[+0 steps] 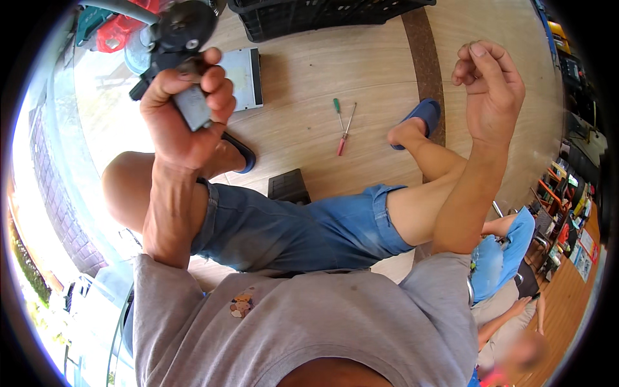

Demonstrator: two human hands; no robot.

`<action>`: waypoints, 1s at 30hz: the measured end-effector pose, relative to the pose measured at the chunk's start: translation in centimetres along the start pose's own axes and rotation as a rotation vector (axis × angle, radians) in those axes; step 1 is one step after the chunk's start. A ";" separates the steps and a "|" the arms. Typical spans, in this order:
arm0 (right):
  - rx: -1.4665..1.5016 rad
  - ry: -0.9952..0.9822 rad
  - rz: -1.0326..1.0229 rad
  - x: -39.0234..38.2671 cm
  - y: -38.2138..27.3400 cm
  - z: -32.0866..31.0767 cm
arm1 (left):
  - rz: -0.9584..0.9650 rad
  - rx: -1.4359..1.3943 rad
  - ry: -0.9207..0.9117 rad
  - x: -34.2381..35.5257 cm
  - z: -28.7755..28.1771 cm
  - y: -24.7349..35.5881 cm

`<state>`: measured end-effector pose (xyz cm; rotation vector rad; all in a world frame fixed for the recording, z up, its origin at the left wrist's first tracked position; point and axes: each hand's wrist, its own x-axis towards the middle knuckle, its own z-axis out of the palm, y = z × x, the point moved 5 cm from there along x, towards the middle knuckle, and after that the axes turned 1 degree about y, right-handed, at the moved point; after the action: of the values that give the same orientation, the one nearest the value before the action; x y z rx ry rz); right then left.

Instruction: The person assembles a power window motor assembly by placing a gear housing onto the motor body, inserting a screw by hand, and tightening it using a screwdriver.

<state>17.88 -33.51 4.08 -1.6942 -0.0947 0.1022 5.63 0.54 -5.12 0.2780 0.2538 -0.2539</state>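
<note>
In my left hand (pixel 187 106), raised at the upper left, the fingers wrap round a motor-like part with a grey metal block (pixel 193 108) and a black round housing (pixel 187 27). The fingers hide part of its middle. My right hand (pixel 491 87) is raised at the upper right, thumb and fingertips pressed together. Whatever lies between those fingertips, if anything, is too small to make out. On the floor between my feet, a green-handled screwdriver (pixel 337 108) and a red-handled screwdriver (pixel 343 140) lie across each other.
Beyond my left hand lies a flat silver metal box (pixel 240 77) with a black edge. A black plastic crate (pixel 322 18) stands at the top. Red and teal things (pixel 116 32) sit upper left. Another person (pixel 506 316) sits at lower right, near cluttered shelves (pixel 561 213).
</note>
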 end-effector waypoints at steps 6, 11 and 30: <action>-0.176 0.003 0.083 0.5 2.0 0.4 | 0.056 -0.096 0.035 -0.2 -0.5 1.3; -0.371 -0.261 0.302 2.3 11.8 2.8 | 0.027 0.035 0.222 -1.0 -1.3 1.0; -0.950 -0.309 0.403 -14.2 44.0 5.7 | -0.158 0.439 0.473 -1.6 -1.8 -4.3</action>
<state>3.28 -35.17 -40.13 -2.6167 -0.0272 0.7122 2.56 -2.54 -7.41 0.7571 0.6919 -0.3989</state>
